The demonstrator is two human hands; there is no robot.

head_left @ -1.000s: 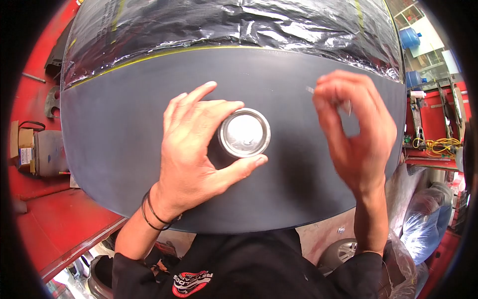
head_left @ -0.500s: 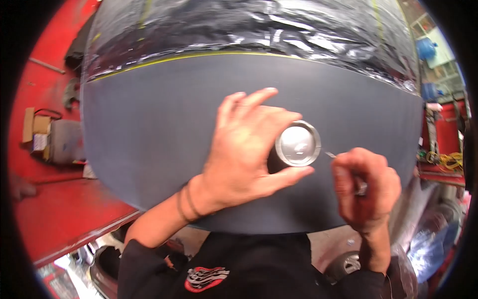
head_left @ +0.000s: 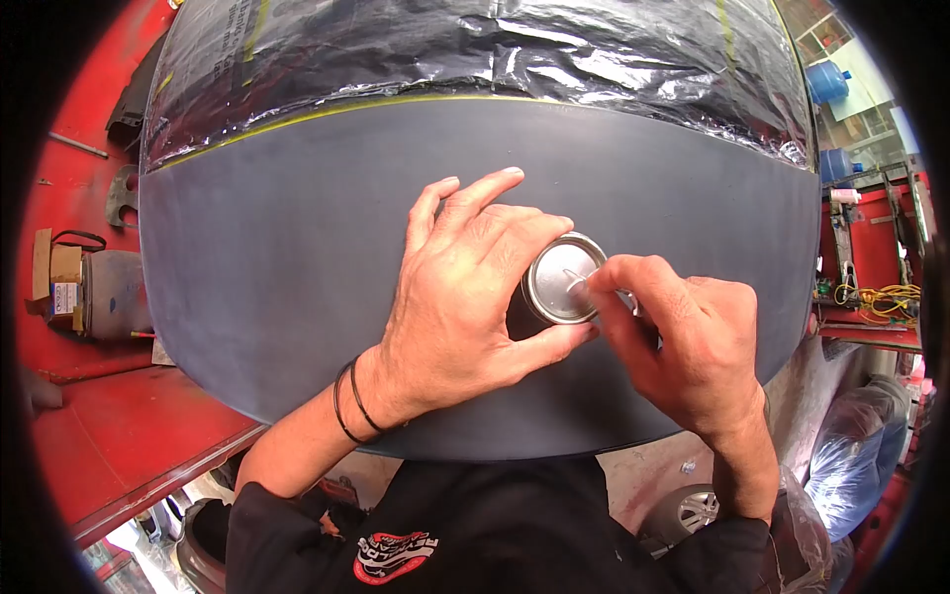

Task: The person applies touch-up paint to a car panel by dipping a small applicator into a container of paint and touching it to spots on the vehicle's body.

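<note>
A small metal can with a shiny round lid stands upright on a dark grey panel. My left hand is wrapped round its left side, thumb at the front and index finger at the back. Two thin dark bands circle my left wrist. In the closed fingers of my right hand is a thin metal tool, its tip hidden at the right side of the lid. Most of that tool is covered by my fingers, so its kind does not show.
Dark plastic sheeting, edged with yellow tape, covers the far part of the panel. On the red surface at left lies an open cardboard box. Blue water jugs and yellow cable are at right. A wheel lies low down.
My right hand has moved left and up, bringing the thin tool from beside the can to its lid. The left hand still grips the can.
</note>
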